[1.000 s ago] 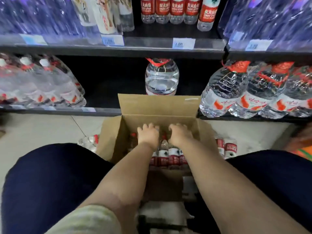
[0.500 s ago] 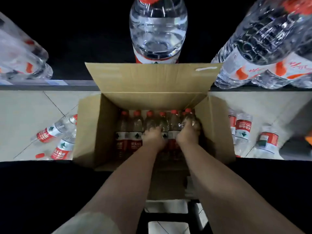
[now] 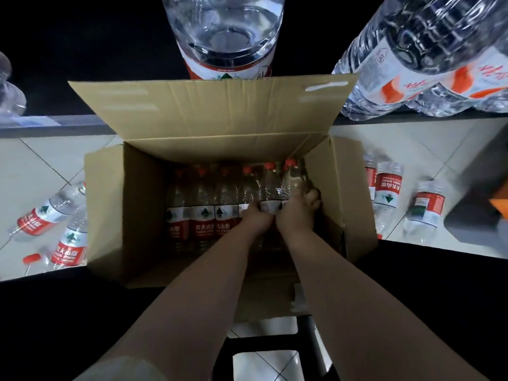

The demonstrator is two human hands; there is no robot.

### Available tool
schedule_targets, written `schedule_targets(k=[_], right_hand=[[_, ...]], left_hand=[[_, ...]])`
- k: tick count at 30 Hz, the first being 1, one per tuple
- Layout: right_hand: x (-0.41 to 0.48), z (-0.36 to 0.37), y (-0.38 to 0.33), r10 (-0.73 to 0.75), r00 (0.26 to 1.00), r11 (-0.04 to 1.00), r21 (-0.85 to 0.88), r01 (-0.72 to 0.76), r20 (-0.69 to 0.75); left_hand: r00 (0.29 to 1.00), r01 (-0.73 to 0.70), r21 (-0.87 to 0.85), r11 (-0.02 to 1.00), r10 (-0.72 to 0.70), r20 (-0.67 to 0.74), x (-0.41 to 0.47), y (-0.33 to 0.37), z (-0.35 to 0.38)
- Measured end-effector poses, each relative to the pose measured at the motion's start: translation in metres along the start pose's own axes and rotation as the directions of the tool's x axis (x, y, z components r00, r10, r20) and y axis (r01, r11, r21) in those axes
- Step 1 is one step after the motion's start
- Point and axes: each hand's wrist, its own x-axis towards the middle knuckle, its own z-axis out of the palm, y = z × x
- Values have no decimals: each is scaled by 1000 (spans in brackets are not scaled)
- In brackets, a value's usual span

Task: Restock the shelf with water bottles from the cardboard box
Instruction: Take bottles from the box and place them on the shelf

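An open cardboard box (image 3: pixel 115 210) stands on the tiled floor in front of the low shelf (image 3: pixel 68 122). A row of small water bottles (image 3: pixel 203 204) with red caps and red-white labels stands inside it. Both my arms reach down into the box. My left hand (image 3: pixel 258 215) grips the bottles right of the row's middle. My right hand (image 3: pixel 301 209) is closed around the rightmost bottle (image 3: pixel 291 180) near the box's right wall. Fingertips of both hands are hidden behind the bottles.
A big water jug (image 3: pixel 225 37) stands on the shelf behind the box's raised flap (image 3: pixel 206 105). Wrapped large bottles (image 3: pixel 428 64) lie on the shelf at right. Loose small bottles lie on the floor at left (image 3: pixel 41 215) and right (image 3: pixel 387 188). A black stool (image 3: pixel 264 345) is under me.
The view has dropped closer to the box. Both hands have sunk deeper among the bottles and shifted to the right side of the row.
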Motion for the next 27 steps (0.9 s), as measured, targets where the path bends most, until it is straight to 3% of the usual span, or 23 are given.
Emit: schedule_targets(k=[3, 8, 15, 18, 20, 22, 24, 27], right_hand=[[-2, -1, 2, -11, 999, 1000, 7, 11, 44], [-1, -5, 9, -68, 998, 994, 82, 69, -16], [0, 5, 10, -36, 997, 976, -213, 49, 61], [1, 5, 12, -48, 998, 974, -220, 55, 39], [4, 1, 14, -58, 997, 993, -103, 62, 41], [4, -3, 16, -27, 997, 990, 142, 17, 74], [3, -8, 16, 23, 992, 929, 364, -68, 126], [1, -13, 20, 62, 980, 866, 478, -146, 187]], left_hand=[[1000, 10, 18, 1000, -10, -9, 4, -2, 2], [981, 45, 7, 999, -43, -188, 10, 1, -14], [982, 73, -173, 982, -101, -159, 22, -8, -42], [981, 86, -289, 954, -132, -143, 24, -7, -47], [984, 61, -385, 921, -120, -133, 25, -3, -48], [986, 18, -421, 907, -85, -142, 24, 5, -45], [989, -37, -371, 928, -19, -146, 24, 15, -39], [984, -119, -247, 962, 82, -156, 25, 34, -30]])
